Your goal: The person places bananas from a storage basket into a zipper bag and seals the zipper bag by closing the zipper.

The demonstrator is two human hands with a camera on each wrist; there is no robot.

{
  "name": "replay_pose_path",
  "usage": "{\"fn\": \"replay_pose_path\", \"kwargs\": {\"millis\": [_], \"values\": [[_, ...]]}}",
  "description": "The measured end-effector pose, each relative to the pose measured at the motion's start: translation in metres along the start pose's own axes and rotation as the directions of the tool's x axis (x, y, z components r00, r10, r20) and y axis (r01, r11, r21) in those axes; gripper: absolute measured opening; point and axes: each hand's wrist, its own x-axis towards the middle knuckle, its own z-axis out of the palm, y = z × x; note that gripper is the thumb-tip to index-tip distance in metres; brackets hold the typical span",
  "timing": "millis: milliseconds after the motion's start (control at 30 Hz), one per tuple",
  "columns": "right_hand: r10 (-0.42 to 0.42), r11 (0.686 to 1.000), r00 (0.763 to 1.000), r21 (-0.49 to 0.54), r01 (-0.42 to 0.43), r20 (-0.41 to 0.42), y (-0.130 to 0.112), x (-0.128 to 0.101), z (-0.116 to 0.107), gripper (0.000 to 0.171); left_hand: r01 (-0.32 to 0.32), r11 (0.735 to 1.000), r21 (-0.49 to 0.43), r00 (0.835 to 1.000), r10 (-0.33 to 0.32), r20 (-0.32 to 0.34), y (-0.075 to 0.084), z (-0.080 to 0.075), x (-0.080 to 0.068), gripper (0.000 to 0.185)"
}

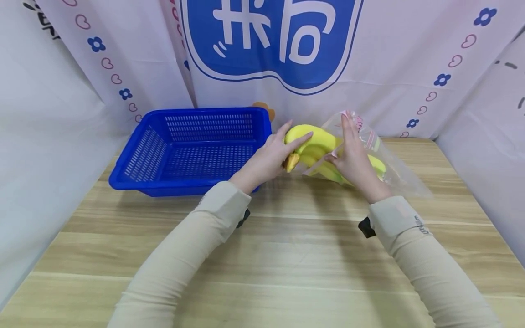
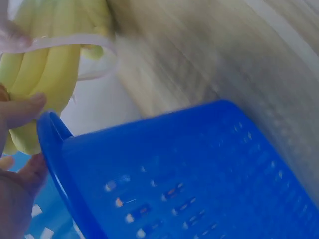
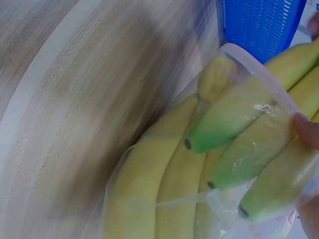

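A bunch of yellow bananas (image 1: 313, 139) lies half inside a clear zip bag (image 1: 393, 168) on the wooden table. My left hand (image 1: 287, 141) grips the bunch near its brown stem end, just right of the blue basket (image 1: 205, 110). My right hand (image 1: 344, 146) holds the bag's open mouth around the bananas, a fingertip (image 3: 306, 129) pinching the plastic. The left wrist view shows the bananas (image 2: 45, 64), the bag's rim (image 2: 75, 42) across them and my fingers (image 2: 20, 112) on the fruit. In the right wrist view the bananas' (image 3: 164, 184) green tips show through the bag (image 3: 239, 64).
The blue perforated basket (image 2: 189, 169) stands at the left back of the table (image 1: 287, 255) with nothing in it, and appears again (image 3: 259, 25) in the right wrist view. White printed cloth walls close in the back and both sides.
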Motion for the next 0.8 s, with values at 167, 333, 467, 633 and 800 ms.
{"fn": "replay_pose_path", "kwargs": {"millis": [167, 333, 467, 633, 800], "values": [[-0.017, 1.000, 1.000, -0.011, 0.017, 0.014, 0.001, -0.001, 0.001, 0.102, 0.001, 0.996, 0.084, 0.999, -0.004, 0.034, 0.002, 0.002, -0.006, 0.069], [0.011, 1.000, 0.998, -0.015, -0.010, 0.067, 0.000, -0.003, -0.001, 0.103, 0.047, 0.998, 0.043, 0.996, -0.050, 0.078, -0.001, 0.002, -0.006, 0.080], [0.017, 1.000, 0.997, -0.006, -0.016, 0.078, -0.001, -0.004, -0.002, 0.103, 0.116, 0.993, 0.032, 0.989, -0.118, 0.088, -0.003, 0.004, -0.004, 0.084], [-0.004, 1.000, 0.995, 0.014, 0.003, 0.097, -0.006, -0.003, -0.001, 0.103, 0.205, 0.977, -0.064, 0.979, -0.205, 0.010, 0.000, 0.004, 0.002, 0.074], [-0.040, 0.999, 0.995, 0.019, 0.038, 0.090, -0.013, -0.002, 0.000, 0.102, 0.278, 0.937, -0.213, 0.956, -0.290, -0.030, 0.008, 0.002, 0.006, 0.071]]}}
